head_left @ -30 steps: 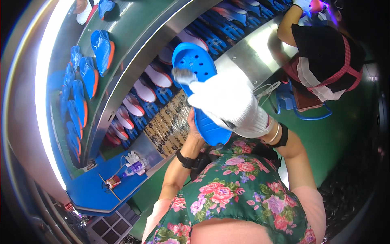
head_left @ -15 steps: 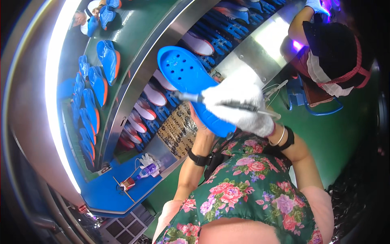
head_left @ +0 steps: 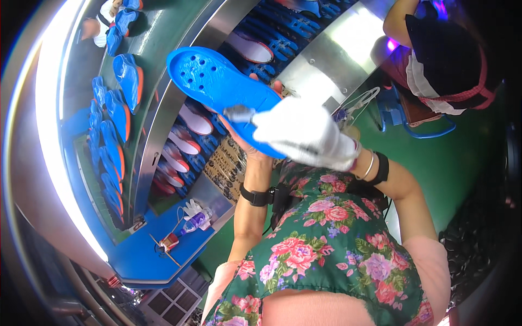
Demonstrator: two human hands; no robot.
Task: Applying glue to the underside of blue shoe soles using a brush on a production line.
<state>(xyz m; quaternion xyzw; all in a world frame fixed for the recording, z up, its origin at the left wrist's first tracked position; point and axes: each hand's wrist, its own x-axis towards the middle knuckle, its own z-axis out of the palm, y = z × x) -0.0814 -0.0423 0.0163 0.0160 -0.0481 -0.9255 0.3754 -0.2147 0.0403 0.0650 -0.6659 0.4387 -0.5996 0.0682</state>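
Above the curved conveyor point(head_left: 163, 98) of blue shoes, the blue sole point(head_left: 217, 87) slants up-left from both hands, left hand point(head_left: 244, 142) gripping beneath, gloved right hand point(head_left: 304, 133) clenched on top.

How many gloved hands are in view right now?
1. The right hand, in a white glove, lies on the blue sole held up in front. The left hand beneath the sole is bare. The co-worker at upper right shows no clear hand.

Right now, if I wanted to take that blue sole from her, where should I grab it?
Probably the free toe end of the blue sole, from the upper left: it is flat, thin and sticks out clear, while the left hand and gloved right hand cover the heel end.
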